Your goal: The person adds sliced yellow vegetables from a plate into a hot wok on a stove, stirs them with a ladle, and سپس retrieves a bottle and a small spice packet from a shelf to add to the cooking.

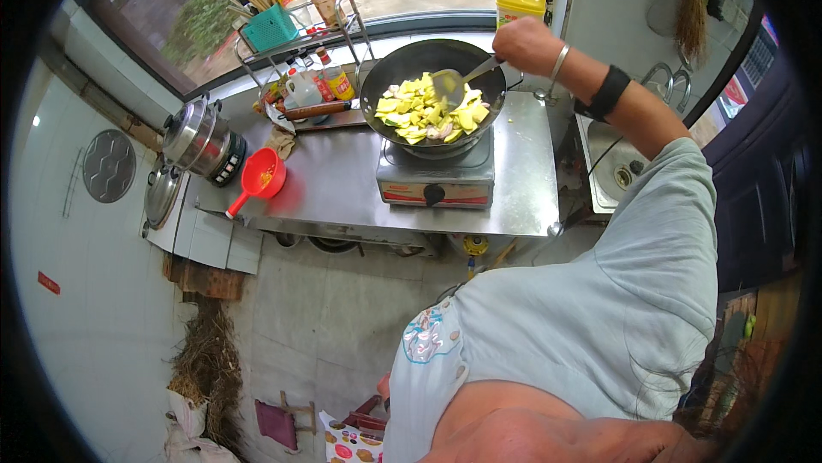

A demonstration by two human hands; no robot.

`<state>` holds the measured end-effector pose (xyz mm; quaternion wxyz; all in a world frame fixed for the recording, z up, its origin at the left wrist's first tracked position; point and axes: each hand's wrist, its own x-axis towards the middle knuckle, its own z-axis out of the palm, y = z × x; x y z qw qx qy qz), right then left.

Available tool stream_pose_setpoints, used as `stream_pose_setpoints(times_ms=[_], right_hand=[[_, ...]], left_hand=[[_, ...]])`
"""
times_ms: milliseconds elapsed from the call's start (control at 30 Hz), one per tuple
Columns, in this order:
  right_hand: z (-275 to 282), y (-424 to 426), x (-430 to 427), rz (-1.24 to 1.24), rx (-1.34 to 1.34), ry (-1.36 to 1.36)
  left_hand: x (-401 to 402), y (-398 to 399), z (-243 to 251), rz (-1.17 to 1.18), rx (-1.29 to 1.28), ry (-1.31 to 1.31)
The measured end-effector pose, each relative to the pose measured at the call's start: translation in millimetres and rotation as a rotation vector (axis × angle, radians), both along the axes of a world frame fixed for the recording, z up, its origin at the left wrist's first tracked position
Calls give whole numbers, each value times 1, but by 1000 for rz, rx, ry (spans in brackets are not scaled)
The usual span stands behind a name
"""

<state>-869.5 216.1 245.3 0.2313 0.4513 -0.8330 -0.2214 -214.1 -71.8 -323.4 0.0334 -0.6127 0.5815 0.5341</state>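
Observation:
My right hand is closed around the dark handle of a metal spatula. The spatula's blade rests among pale yellow-green chopped vegetable pieces in a black wok. Some pinkish pieces, perhaps meat, lie among them. Under the wok is a tabletop gas stove with a dark knob at its front; no flame is visible. Only a sliver of skin, perhaps my left hand, shows past the shirt's edge, so its fingers are hidden.
A cleaver, bottles and a wire rack stand left of the wok. Farther left are a red plastic ladle and a steamer pot. A yellow detergent jug stands behind; a sink lies right.

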Motion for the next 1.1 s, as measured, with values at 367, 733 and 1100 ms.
stream_pose_setpoints(times_ms=[367,733,1100], right_hand=[[13,-15,-10,-134,273,-341],[-12,-1,4,17,-66,-92],[-27,34,-84,-240,-65,-64]], left_hand=[[4,3,-2,4,15,-1],[-5,-2,-2,32,22,6],[-20,6,11,65,16,-11]])
